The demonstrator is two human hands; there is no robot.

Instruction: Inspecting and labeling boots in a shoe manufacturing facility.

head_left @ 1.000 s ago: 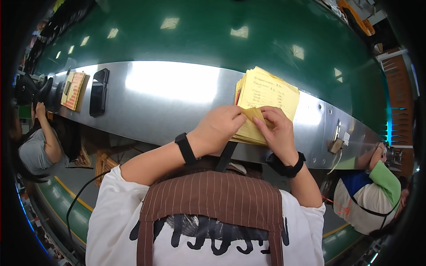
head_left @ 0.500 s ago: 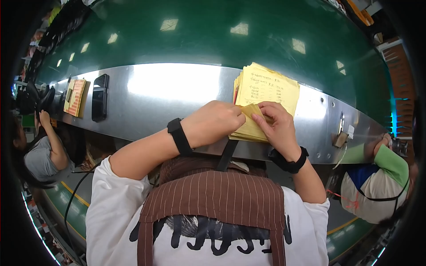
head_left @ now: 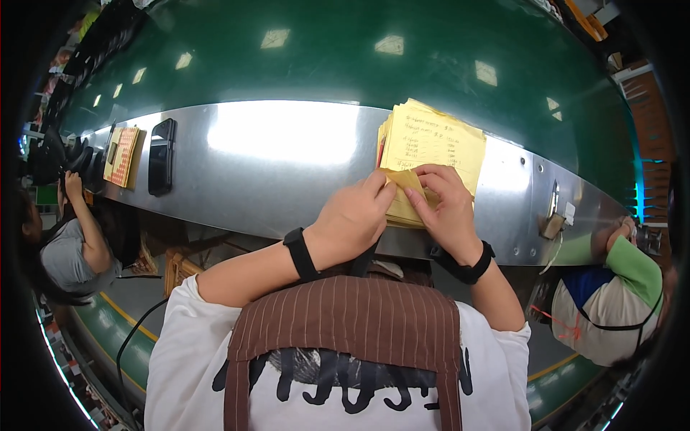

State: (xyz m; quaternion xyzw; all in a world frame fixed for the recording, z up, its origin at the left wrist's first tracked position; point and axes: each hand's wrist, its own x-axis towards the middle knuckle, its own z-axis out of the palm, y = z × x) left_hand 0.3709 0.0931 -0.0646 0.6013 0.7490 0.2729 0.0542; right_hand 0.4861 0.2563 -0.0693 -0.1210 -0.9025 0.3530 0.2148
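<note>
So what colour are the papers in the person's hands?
Yellow. The stack of paper slips, held by the left hand and right hand, shows best in the head view.

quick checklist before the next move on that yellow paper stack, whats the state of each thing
1. Left hand on the near edge of the yellow paper stack: ok.
2. Right hand pinching the same edge: ok.
3. Stack resting on the metal ledge: ok.
4. Sheets squared up: not ok, edges fan out.
5. How many sheets the fingers hold: cannot tell.
6. Black phone away from the stack: ok.
</note>
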